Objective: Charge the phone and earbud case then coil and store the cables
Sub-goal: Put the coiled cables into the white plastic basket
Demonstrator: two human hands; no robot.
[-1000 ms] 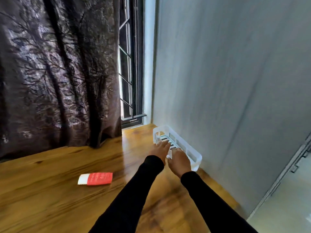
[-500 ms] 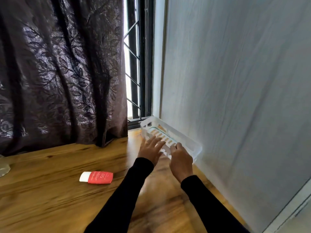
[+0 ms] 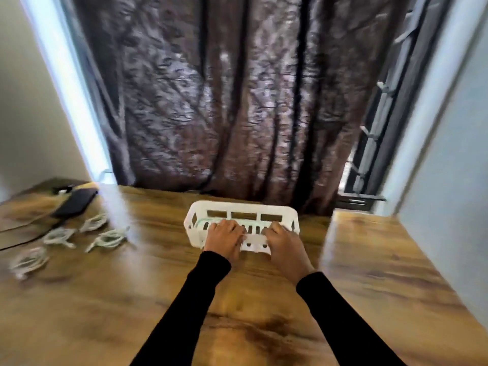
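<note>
head view: the white slotted basket (image 3: 242,210) sits on the wooden table (image 3: 369,260) near its far edge, close in front of the dark curtain (image 3: 224,101). its long axis runs left to right, parallel to that far edge, with the open top facing up and one long wall toward the person. both hands are on the near long wall: the left hand (image 3: 224,240) grips the wall's left half, fingers curled over the rim into the basket, and the right hand (image 3: 286,243) grips the right half the same way. a stretch of rim shows between them.

well apart from the hands, toward the table's left edge, lie four coiled white cables (image 3: 108,239), each a separate bundle, none touching the basket. beyond them, near the far left corner, a dark phone (image 3: 75,202) lies flat with its long axis slanting toward that corner.

the picture is blurred by motion, so the cable ends and whatever lies beside the phone at the corner cannot be made out. something pale green shows inside the basket; the hands hide most of the floor of it. black sleeves (image 3: 190,299) cover both forearms.
</note>
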